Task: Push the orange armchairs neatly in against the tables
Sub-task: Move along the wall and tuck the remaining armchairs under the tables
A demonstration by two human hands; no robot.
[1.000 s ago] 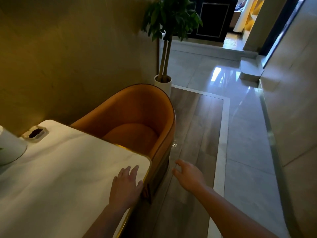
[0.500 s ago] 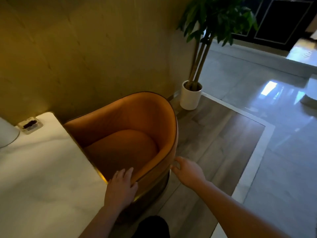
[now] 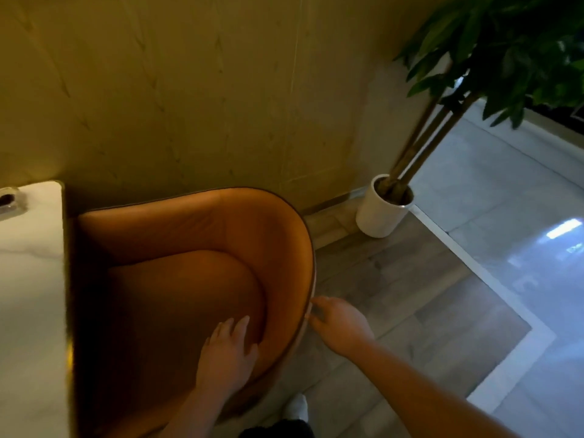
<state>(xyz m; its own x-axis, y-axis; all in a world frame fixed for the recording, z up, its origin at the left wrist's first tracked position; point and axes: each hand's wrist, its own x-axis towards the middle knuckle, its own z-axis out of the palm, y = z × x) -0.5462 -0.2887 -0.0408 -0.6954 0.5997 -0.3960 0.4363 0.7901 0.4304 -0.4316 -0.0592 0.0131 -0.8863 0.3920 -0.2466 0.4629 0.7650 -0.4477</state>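
An orange tub armchair (image 3: 202,235) stands between the white marble table (image 3: 28,295) on the left and the wall behind it. Its open front faces the table edge, and a dark gap runs between them. My left hand (image 3: 226,355) lies over the near armrest rim, fingers spread inside the shell. My right hand (image 3: 339,324) presses against the outside of the curved back, fingers apart and touching the rim.
A potted plant in a white pot (image 3: 379,213) stands by the wall right of the chair. A small tray (image 3: 9,200) sits on the table's far corner. Wood-look floor (image 3: 410,295) gives way to glossy tiles (image 3: 505,200) at right. My white shoe (image 3: 297,409) shows below.
The view has swung left and down toward the chair. My left hand went from the table corner onto the chair's near rim, and my right hand reached the chair's back.
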